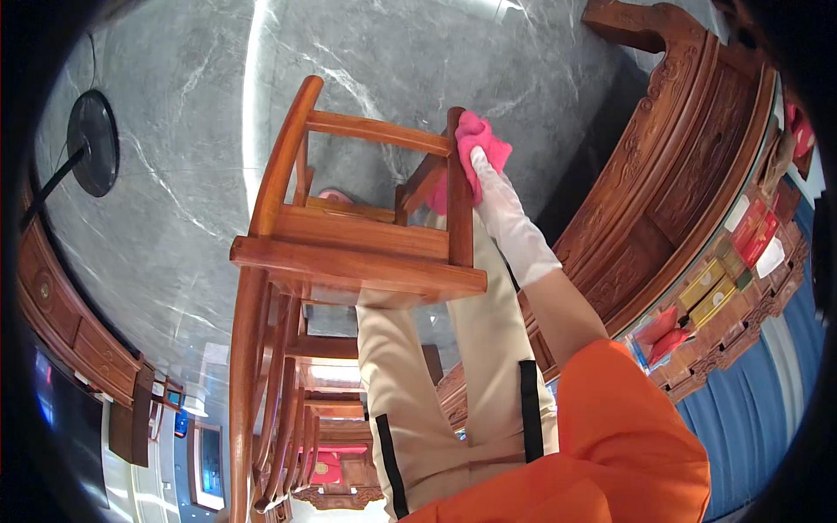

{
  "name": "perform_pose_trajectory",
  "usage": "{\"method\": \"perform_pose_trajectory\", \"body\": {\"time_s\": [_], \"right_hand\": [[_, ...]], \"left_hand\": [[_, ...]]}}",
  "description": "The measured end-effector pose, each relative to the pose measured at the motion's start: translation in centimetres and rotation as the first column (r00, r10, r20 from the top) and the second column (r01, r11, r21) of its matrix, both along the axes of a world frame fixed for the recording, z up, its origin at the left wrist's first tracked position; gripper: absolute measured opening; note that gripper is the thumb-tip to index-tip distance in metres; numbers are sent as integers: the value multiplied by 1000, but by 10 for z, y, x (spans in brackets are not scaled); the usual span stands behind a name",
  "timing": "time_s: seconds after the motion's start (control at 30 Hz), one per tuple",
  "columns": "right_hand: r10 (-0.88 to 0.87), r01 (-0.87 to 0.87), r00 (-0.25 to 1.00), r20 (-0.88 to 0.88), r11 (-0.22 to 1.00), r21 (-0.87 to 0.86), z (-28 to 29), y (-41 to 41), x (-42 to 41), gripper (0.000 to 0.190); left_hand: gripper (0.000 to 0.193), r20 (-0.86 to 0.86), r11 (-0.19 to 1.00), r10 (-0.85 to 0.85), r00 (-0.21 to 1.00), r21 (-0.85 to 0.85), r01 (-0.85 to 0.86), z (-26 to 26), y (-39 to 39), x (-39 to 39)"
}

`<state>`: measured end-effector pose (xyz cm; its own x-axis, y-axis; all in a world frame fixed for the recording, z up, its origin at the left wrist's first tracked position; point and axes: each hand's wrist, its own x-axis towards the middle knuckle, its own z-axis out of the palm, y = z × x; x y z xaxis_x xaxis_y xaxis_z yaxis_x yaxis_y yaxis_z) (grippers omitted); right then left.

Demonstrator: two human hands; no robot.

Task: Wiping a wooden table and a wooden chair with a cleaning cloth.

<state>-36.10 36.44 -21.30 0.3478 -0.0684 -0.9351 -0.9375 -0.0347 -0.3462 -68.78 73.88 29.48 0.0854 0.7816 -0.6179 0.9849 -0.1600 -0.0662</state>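
Observation:
My right hand (480, 160), in a white glove, holds a bunched pink cloth (487, 140) against the outer side of a wooden chair's leg (460, 196), near its end. Part of the cloth shows on the other side of that leg. The chair (366, 261) is of polished reddish-brown wood, with rails between its legs and a flat seat; its leg ends point to the top of the picture. Whether it stands upright or is tilted, I cannot tell. My left hand is out of view. My trouser legs are partly behind the chair.
More slatted wooden chairs (288, 405) stand in a row at the lower left. A carved wooden furniture piece (660, 170) curves along the right, with red and gold boxes (709, 294) beyond it. A round black base (93, 144) rests on the grey marbled floor (189, 131) at left.

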Motion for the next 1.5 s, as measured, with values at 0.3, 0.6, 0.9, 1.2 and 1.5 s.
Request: {"method": "perform_pose_trajectory", "body": {"time_s": [0.3,0.6,0.9,1.2,1.5], "right_hand": [[669,-590,528,-523,732,341,150,-2,46,47],[847,-849,-516,132,-525,52,79,76,50,60],[887,-925,303,348,362,-116,149,34,-19,42],[244,-219,969,-24,907,361,117,155,10,52],[991,-993,101,87,95,65,110,258,16,70]], "left_hand": [[30,-35,999,-30,999,-28,29,17,16,-28],[30,-19,1000,1,1000,-29,-2,28,14,-53],[30,14,997,74,997,-6,-74,39,3,-89],[31,56,970,221,974,87,-225,40,-34,-142],[31,56,948,316,947,34,-318,37,-28,-183]]}}
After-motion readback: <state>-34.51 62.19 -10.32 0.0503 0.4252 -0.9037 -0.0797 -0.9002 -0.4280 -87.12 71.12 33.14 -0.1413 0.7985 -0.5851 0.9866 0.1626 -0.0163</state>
